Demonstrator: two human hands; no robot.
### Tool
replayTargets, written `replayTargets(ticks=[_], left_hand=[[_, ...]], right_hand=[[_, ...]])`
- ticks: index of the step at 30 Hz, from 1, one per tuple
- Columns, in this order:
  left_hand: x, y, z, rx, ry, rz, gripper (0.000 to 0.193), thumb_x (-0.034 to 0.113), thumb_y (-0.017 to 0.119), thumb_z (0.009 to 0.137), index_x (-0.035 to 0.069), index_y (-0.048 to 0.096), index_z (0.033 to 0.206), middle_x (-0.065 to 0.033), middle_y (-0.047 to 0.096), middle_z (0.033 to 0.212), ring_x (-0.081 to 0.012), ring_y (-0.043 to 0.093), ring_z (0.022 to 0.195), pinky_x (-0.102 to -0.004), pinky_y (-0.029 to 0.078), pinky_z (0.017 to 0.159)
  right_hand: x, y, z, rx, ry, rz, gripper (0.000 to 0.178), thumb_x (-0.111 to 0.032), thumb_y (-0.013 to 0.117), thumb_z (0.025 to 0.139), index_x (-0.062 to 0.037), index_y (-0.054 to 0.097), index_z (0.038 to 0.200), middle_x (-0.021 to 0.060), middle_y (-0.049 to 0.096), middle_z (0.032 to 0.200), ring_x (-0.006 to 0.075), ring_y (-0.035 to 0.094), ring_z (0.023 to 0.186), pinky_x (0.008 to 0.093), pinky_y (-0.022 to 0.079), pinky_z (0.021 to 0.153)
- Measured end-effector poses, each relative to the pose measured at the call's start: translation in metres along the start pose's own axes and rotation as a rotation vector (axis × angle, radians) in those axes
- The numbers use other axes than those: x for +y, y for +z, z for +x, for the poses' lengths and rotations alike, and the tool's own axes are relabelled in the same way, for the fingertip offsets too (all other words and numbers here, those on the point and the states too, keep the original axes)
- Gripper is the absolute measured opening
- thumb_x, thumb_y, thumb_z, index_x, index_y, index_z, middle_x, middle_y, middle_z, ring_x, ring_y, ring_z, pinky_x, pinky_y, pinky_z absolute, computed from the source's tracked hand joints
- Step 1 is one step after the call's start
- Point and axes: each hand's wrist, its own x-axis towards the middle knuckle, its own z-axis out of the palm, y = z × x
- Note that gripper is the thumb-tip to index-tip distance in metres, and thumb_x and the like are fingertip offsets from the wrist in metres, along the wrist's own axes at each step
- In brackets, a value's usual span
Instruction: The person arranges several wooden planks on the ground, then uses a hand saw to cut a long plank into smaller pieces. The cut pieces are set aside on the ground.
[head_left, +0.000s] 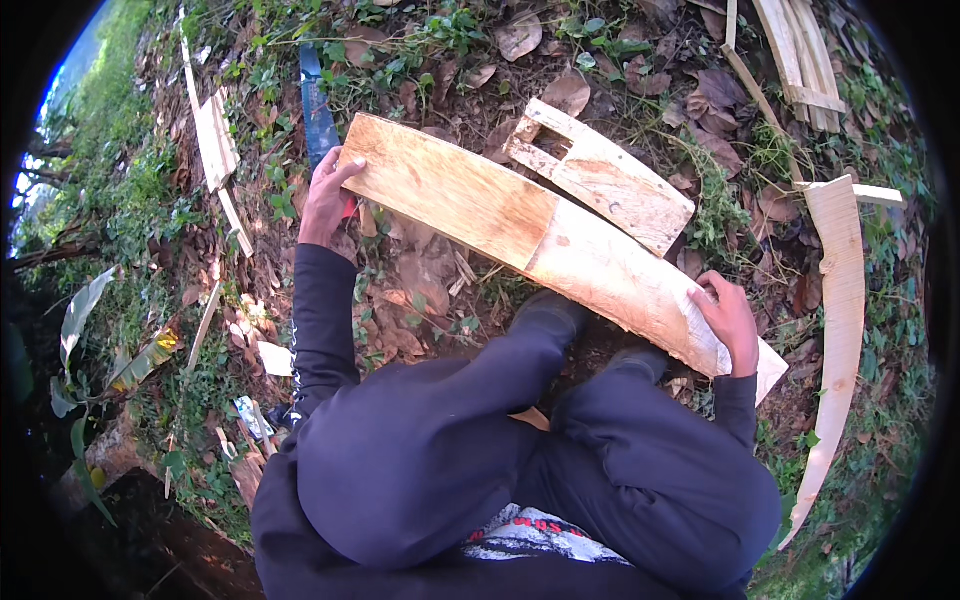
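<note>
Dark knees of mine are nearest; beyond them, I hold a long wooden board. Left hand clasps one end; right hand bends near the other, its grip unclear. Probably stiff, rather heavy: support both ends. Hidden are fingers underneath; blue blade looks partly covered.
</note>
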Motion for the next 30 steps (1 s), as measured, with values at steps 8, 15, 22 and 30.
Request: replayTargets(ticks=[8,15,22,30], left_hand=[[0.009,-0.006,-0.039,0.067,0.065,0.016,0.038,0.007,0.072,0.088,0.001,0.056,0.122,-0.0095,0.068,0.112,-0.0157,0.069,0.098,-0.0308,0.055,0.091],[0.024,-0.008,-0.055,0.06,0.092,0.031,0.04,0.008,0.073,0.087,0.002,0.056,0.123,-0.0087,0.068,0.113,-0.0153,0.068,0.098,-0.0306,0.055,0.091],[0.034,0.004,-0.067,0.062,0.122,-0.018,0.041,0.007,0.073,0.087,0.001,0.056,0.123,-0.0093,0.068,0.113,-0.0156,0.067,0.101,-0.0311,0.055,0.091],[0.04,0.024,-0.052,0.005,0.133,-0.071,0.038,0.007,0.073,0.088,0.002,0.057,0.122,-0.0089,0.066,0.112,-0.0166,0.067,0.1,-0.0337,0.054,0.093]], right_hand=[[-0.077,0.004,0.047,0.214,-0.452,-0.254,0.066,-0.035,0.08,0.079,-0.0067,0.056,0.134,0.0168,0.054,0.134,0.0387,0.053,0.118,0.0461,0.045,0.102],[-0.083,0.019,0.067,0.17,-0.494,-0.315,0.091,-0.035,0.086,0.066,-0.0001,0.051,0.141,0.0204,0.05,0.136,0.0363,0.051,0.124,0.0437,0.045,0.107],[-0.081,-0.042,0.09,-0.219,-0.334,-0.089,0.069,-0.042,0.077,0.075,0.0057,0.065,0.124,0.0216,0.063,0.128,0.0355,0.063,0.117,0.0408,0.047,0.104],[-0.052,-0.03,0.05,0.187,-0.397,-0.031,0.035,-0.021,0.067,0.09,0.0009,0.068,0.118,0.0205,0.066,0.125,0.0366,0.063,0.116,0.0428,0.045,0.106]])
